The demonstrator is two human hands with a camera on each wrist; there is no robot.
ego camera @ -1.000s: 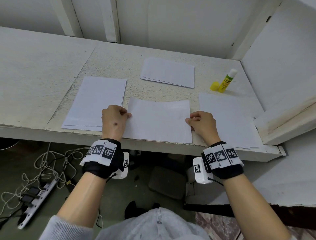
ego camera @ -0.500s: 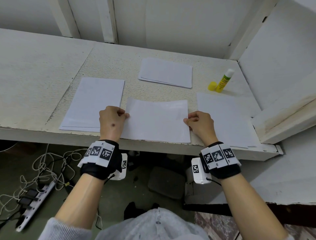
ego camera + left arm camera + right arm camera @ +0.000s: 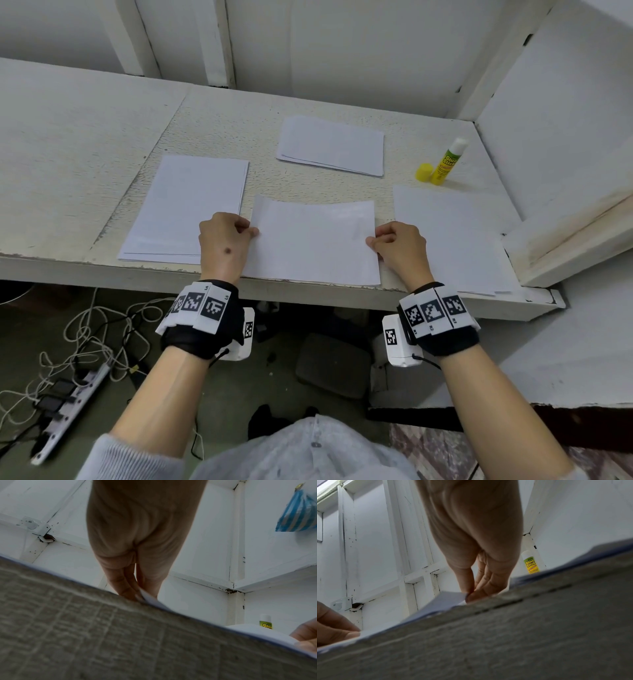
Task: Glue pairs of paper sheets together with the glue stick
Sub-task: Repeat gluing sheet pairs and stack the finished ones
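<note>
1. Both hands pinch the middle sheet (image 3: 313, 240): left hand (image 3: 224, 245) at its left edge, right hand (image 3: 400, 246) at its right edge, thumb against curled fingers.
2. That sheet lies near the table's front edge (image 3: 308, 291), its far edge bowed slightly.
3. Left stack (image 3: 186, 205) and right stack (image 3: 445, 236) flank it closely; bare tabletop separates it from the far stack (image 3: 330, 145).
4. Glue stick (image 3: 448, 161) stands uncapped at back right, cap (image 3: 424, 171) just beside it.

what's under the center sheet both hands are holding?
The center sheet is pinched at its side edges by the left hand and right hand. Its near edge shows layered paper edges, so at least one more sheet lies beneath. The table under it is covered.
</note>
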